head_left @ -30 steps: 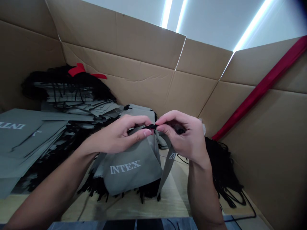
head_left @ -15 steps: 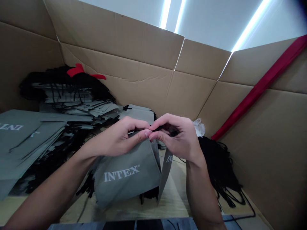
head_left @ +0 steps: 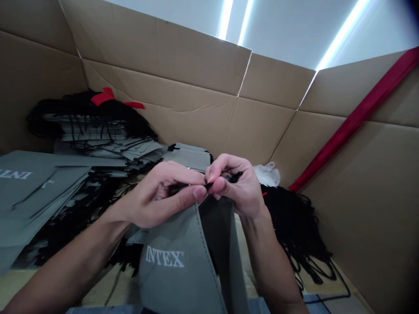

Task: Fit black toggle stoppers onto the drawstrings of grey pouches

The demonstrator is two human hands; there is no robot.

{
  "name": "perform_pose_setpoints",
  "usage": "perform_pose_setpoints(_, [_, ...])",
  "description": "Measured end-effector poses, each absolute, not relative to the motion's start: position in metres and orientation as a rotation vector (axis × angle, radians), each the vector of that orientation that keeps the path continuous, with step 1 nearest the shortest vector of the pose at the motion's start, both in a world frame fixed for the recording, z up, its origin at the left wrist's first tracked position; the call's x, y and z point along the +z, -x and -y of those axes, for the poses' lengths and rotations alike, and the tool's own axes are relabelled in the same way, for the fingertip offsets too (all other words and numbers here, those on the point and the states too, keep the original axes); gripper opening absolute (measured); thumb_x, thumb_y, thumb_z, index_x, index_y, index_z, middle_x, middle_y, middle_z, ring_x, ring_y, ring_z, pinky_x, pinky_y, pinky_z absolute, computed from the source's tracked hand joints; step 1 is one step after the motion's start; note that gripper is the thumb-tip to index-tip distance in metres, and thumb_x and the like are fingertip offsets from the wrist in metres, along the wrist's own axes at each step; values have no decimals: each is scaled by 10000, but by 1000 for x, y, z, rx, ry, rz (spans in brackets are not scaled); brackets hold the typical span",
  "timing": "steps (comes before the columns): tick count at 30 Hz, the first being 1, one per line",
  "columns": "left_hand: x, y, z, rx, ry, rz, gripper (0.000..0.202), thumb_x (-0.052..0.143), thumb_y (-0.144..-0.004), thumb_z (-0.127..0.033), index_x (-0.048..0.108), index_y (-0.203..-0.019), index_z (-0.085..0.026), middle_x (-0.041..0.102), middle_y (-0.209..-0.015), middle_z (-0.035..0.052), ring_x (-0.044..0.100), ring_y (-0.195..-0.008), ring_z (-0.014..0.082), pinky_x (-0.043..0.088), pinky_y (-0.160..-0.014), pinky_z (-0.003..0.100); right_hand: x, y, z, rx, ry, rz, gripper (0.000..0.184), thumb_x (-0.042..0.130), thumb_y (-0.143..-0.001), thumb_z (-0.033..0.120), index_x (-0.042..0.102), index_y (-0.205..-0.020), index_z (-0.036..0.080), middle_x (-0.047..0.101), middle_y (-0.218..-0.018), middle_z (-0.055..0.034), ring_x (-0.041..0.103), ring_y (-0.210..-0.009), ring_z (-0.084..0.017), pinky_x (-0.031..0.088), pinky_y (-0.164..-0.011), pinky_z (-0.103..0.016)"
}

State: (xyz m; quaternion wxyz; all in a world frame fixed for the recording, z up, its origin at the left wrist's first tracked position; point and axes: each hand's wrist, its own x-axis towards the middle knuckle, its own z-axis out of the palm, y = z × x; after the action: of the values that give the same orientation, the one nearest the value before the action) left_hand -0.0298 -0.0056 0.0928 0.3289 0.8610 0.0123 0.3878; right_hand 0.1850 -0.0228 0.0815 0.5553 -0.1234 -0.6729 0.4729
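A grey fabric bag [head_left: 173, 279] printed INTEX hangs from my left hand [head_left: 165, 192], whose thumb and fingers pinch its top edge. My right hand [head_left: 234, 183] grips a black cord [head_left: 208, 185] between thumb and fingertips, right where it meets the bag's top corner. Both hands' fingertips almost touch. The bag's side gapes toward the right and shows a dark inside. More of the black cord is bunched in my right palm, partly hidden by the fingers.
Stacks of grey bags [head_left: 29, 196] with black cords lie at left, and another stack [head_left: 190, 156] stands behind my hands. A bundle of black cords [head_left: 294, 231] lies at right beside crumpled clear plastic [head_left: 268, 173]. Cardboard walls [head_left: 190, 104] surround the table; a red strap [head_left: 353, 122] crosses the right one.
The bag has turned and dropped lower, its side now gaping open. My right hand has shifted slightly left, and the black cord now shows between the fingertips.
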Motion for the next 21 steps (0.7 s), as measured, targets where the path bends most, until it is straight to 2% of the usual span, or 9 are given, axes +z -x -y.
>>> perform_pose_setpoints(3, [94,35,8,963,-2213,-116,392,546,-1162,-316,585,-796,-181,466,-692,-36,396,-622,101,317,-573,257,89,-194,28,1093,352,1664,307,1006,-844,369,827,-1017,190,777,-799,-11,655,-612,-103,546,-582,-219])
perform_pose_setpoints(7, [97,41,9,956,-2177,-257,469,512,-1171,-449,540,-782,-188,482,-722,-19,429,-659,122,327,-607,279,97,-206,38,880,466,1732,341,892,-975,458,832,-1208,216,845,-937,-47,723,-684,-121,620,-657,-237])
perform_pose_setpoints(10, [95,41,7,928,-2151,-305,479,509,-1163,-478,530,-779,-192,471,-726,-15,421,-668,133,326,-612,289,97,-202,43,704,556,1733,404,927,-921,541,838,-1165,231,842,-895,-35,758,-695,-145,621,-625,-239])
perform_pose_setpoints(14, [92,36,4,872,-2091,-325,481,500,-1157,-487,527,-775,-198,435,-717,-20,404,-670,138,342,-614,288,94,-192,44,482,541,1703,239,987,-876,423,861,-977,246,832,-820,2,739,-650,-128,581,-575,-221])
perform_pose_setpoints(16, [91,33,4,861,-2063,-325,485,509,-1155,-505,522,-780,-198,429,-728,-25,401,-679,134,346,-613,279,92,-190,44,376,510,1702,169,983,-884,355,865,-945,252,835,-831,6,743,-677,-132,589,-602,-231])
perform_pose_setpoints(19, [93,28,5,876,-2093,-313,479,493,-1169,-528,552,-831,-194,455,-768,-30,408,-692,123,350,-614,263,91,-190,43,239,475,1736,127,942,-933,338,860,-953,243,840,-870,-11,766,-746,-156,631,-695,-276])
perform_pose_setpoints(21, [95,26,8,924,-2159,-281,442,477,-1186,-469,582,-860,-189,474,-780,-33,426,-699,115,358,-623,248,90,-188,42,127,450,1764,139,911,-964,349,845,-925,232,828,-869,-21,759,-762,-164,634,-726,-299])
